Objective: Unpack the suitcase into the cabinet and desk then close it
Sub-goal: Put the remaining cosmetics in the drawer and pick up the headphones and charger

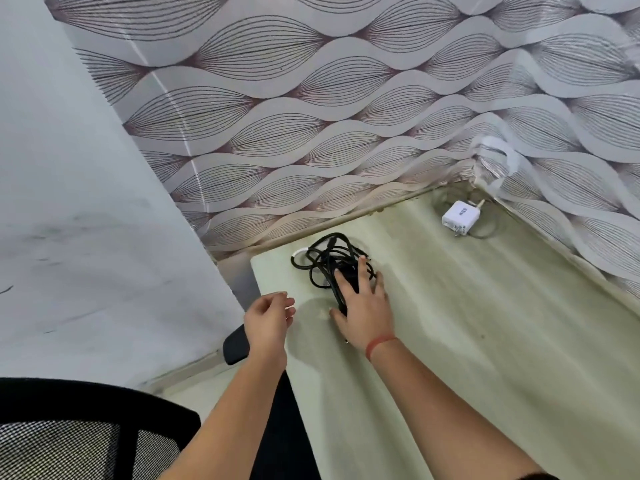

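Note:
A tangled black cable bundle with a black power brick (329,261) lies near the far left corner of the pale desk (467,323). My right hand (363,306) rests flat on top of the brick, fingers spread over the cables. My left hand (268,317) hovers just off the desk's left edge, fingers loosely curled and holding nothing. A white charger plug (459,218) with a thin cord sits in the desk's far right corner. The suitcase and the cabinet are out of view.
Patterned wallpaper (346,116) backs the desk on two sides. A grey-white panel (86,202) stands to the left. A black mesh chair (86,427) sits at lower left, its armrest (237,344) close to the desk edge.

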